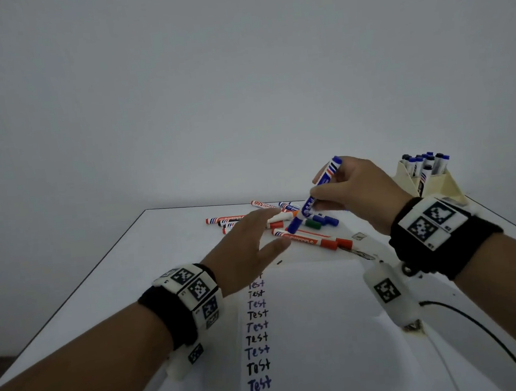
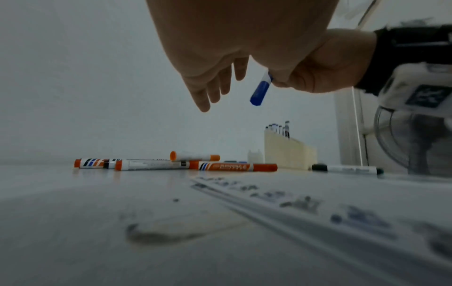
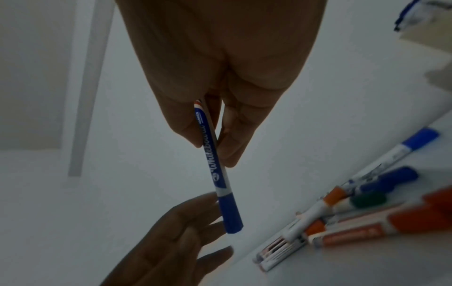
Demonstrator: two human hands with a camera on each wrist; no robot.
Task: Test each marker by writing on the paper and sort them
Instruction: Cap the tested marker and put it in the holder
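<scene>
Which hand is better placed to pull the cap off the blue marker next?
Left. The right hand already grips the blue marker by its barrel, cap end pointing down. The left hand is open, holds nothing, and its fingers sit right beside the cap.

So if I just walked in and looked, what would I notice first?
Probably the blue marker that the right hand holds up in the air, its cap still on and pointing down, with the open left hand reaching toward it. Next, the column of "Test" words running down the paper, and the messy pile of orange, blue and green markers lying beyond it.
</scene>
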